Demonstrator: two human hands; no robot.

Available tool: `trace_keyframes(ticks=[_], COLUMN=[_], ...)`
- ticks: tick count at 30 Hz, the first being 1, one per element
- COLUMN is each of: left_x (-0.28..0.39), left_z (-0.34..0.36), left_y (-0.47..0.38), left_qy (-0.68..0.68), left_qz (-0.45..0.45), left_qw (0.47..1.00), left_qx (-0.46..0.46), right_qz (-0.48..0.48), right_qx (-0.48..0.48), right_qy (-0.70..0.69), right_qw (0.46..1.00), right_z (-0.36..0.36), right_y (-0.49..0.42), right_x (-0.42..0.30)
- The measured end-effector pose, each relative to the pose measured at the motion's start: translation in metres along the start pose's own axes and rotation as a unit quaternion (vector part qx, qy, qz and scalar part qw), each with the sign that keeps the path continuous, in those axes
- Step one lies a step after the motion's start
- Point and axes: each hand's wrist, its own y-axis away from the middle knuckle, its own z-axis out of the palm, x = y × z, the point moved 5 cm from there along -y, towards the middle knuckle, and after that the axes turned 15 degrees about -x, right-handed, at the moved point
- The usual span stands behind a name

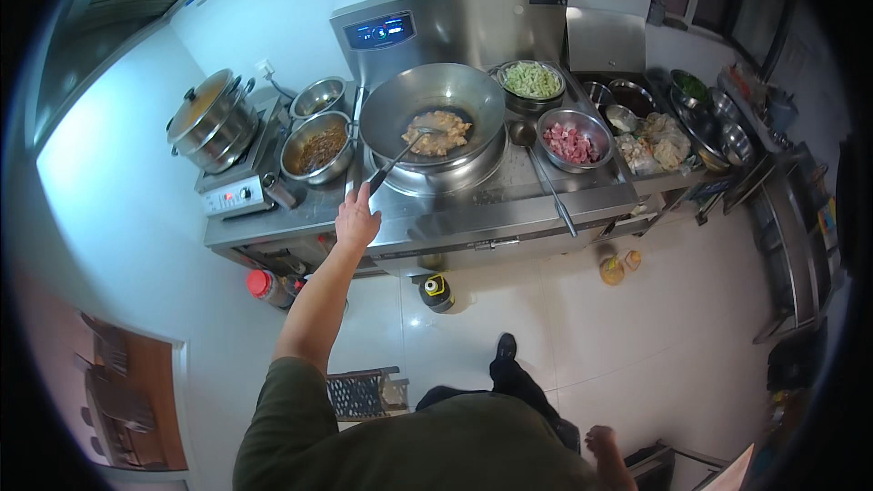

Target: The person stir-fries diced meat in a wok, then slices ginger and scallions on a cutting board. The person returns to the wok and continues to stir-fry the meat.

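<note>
My left hand (359,217) reaches forward and grips the dark handle of a metal wok utensil (404,150). Its head rests among browned food pieces (442,134), and whether it is a spatula or a ladle is hard to tell. The food lies at the bottom of a large steel wok (389,99), set on a round burner ring of the stainless stove. Low at my right side hangs my right hand (600,440), away from the stove, its fingers curled. I cannot make out whether anything is in it.
Right of the wok are a ladle (524,136), a bowl of raw meat (573,143) and chopped green vegetables (530,80). At left stand a bowl of brown food (318,150) and a lidded steamer pot (213,119). A dark jug (436,292) is on the floor.
</note>
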Motion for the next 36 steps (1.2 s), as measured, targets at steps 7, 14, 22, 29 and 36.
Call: trace_keyframes(ticks=[7, 14, 22, 29, 36], left_x=[0.012, 0.062, -0.016, -0.059, -0.009], left_z=[0.000, -0.024, -0.113, -0.147, -0.030], left_y=[-0.124, -0.212, -0.261, -0.272, -0.303], left_qy=[-0.216, -0.373, -0.213, 0.046, 0.238], left_qz=[-0.025, 0.066, 0.298, -0.139, -0.133], left_qw=[0.969, 0.919, 0.904, 0.861, 0.807], left_qx=[-0.117, -0.109, -0.218, -0.486, -0.524], right_qz=[-0.086, -0.167, -0.041, 0.029, 0.054], right_qx=[0.113, 0.045, 0.069, 0.059, 0.084], right_qy=[0.236, 0.313, 0.278, 0.301, 0.193], right_qw=[0.961, 0.934, 0.957, 0.951, 0.976], right_z=[0.142, 0.332, 0.352, 0.288, 0.283], right_y=[-0.025, -0.059, -0.089, -0.115, -0.125], right_x=[-0.253, -0.435, -0.441, -0.407, -0.433])
